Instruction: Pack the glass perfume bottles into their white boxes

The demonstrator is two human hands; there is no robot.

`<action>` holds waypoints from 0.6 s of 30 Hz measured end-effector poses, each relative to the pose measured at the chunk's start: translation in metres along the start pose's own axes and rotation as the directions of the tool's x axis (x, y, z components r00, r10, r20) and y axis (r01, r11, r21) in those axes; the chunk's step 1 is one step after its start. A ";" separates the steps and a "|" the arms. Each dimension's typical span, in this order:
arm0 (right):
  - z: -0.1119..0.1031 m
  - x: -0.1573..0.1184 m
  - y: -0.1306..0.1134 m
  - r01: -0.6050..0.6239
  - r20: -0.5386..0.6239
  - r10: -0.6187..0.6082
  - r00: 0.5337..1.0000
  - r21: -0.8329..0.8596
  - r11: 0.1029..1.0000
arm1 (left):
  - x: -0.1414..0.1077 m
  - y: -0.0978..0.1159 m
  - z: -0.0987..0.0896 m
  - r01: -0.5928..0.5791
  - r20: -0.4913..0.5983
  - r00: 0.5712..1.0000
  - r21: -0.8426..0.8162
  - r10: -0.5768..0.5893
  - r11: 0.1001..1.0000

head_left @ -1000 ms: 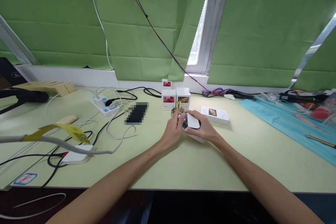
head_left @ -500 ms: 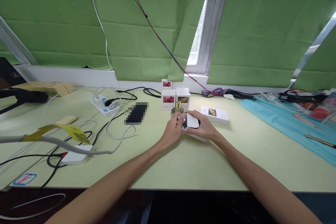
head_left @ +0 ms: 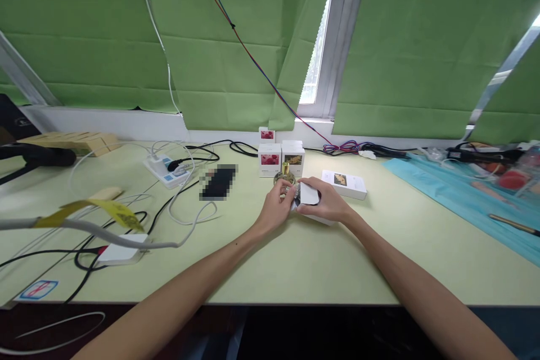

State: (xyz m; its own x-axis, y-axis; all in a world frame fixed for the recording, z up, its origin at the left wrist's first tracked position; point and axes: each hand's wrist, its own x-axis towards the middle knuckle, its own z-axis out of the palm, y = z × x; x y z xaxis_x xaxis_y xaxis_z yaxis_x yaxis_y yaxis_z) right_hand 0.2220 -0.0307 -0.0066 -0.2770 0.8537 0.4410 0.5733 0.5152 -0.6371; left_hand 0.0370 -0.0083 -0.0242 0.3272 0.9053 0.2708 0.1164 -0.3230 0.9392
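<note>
My right hand (head_left: 327, 202) is wrapped round a small white box (head_left: 309, 194), whose open end faces left. At that end, the closed fingers of my left hand (head_left: 276, 204) pinch something shiny and clear, too small to make out. A round glass bottle (head_left: 283, 178) with a gold top stands just behind my left fingers. Under my right hand lies another white piece (head_left: 319, 219), partly hidden. Behind the bottle stand white boxes, one with a red picture (head_left: 270, 160) and one with a yellow-flower picture (head_left: 294, 158).
A white box (head_left: 345, 184) lies flat to the right. On the left are a power strip (head_left: 166, 171), a pixelated dark object (head_left: 218, 182), cables and a white adapter (head_left: 123, 250). Blue sheeting (head_left: 455, 197) covers the right side.
My left fingers have shifted slightly at the open end of the box. The whole view has moved a little; the other objects have kept their places.
</note>
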 end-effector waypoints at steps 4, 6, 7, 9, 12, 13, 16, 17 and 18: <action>-0.002 0.001 0.004 -0.007 -0.003 0.007 1.000 0.000 1.000 | -0.001 0.003 0.001 0.038 0.017 0.999 -0.060 -0.037 0.997; -0.002 0.001 0.006 -0.010 -0.008 0.010 1.000 -0.001 1.000 | -0.002 0.003 0.001 0.036 0.011 0.999 -0.062 -0.036 0.997; -0.002 0.001 0.006 -0.009 -0.011 0.009 1.000 0.000 1.000 | -0.002 0.003 0.001 0.036 0.006 0.999 -0.066 -0.036 0.997; -0.002 0.001 0.006 -0.003 -0.013 0.003 1.000 0.000 1.000 | -0.003 0.002 0.001 0.035 0.005 0.999 -0.079 -0.035 0.996; -0.002 0.001 0.004 0.000 -0.014 0.000 1.000 -0.001 1.000 | -0.003 0.000 0.001 0.012 0.024 1.000 -0.089 -0.010 0.996; -0.002 0.000 0.004 -0.002 -0.017 0.002 1.000 0.000 1.000 | -0.004 0.000 0.001 0.001 0.031 1.000 -0.087 0.002 0.996; -0.003 0.000 0.003 -0.006 -0.018 0.006 1.000 0.009 1.000 | -0.004 0.001 0.001 -0.018 0.044 0.999 -0.080 0.022 0.997; -0.003 0.000 0.002 -0.006 -0.016 0.006 1.000 0.011 1.000 | -0.004 0.001 0.001 -0.018 0.046 0.999 -0.080 0.021 0.997; -0.003 0.000 0.002 -0.004 -0.016 0.005 1.000 0.013 1.000 | -0.004 0.002 0.002 -0.015 0.048 0.999 -0.082 0.019 0.997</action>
State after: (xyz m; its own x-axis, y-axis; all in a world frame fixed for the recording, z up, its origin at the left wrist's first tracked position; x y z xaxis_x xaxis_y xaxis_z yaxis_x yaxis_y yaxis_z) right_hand 0.2256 -0.0297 -0.0060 -0.2622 0.8548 0.4479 0.5646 0.5123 -0.6471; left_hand 0.0373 -0.0132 -0.0242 0.3739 0.8848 0.2782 0.0341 -0.3128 0.9492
